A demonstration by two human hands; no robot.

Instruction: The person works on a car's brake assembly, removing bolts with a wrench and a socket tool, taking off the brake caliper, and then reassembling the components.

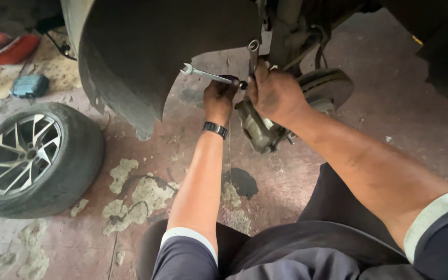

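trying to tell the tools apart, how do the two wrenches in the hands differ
The left hand holds a wrench lying nearly level, its open end pointing left toward the wheel arch. The right hand holds a wrench standing nearly upright, with a ring end showing at the top. More of the left wrench's shaft shows; the right one is mostly hidden by the hand. Both are slim, silver metal and meet near the brake caliper.

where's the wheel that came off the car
In the head view the wheel lies flat on the floor at the far left, below the wheel-arch liner and left of the left hand.
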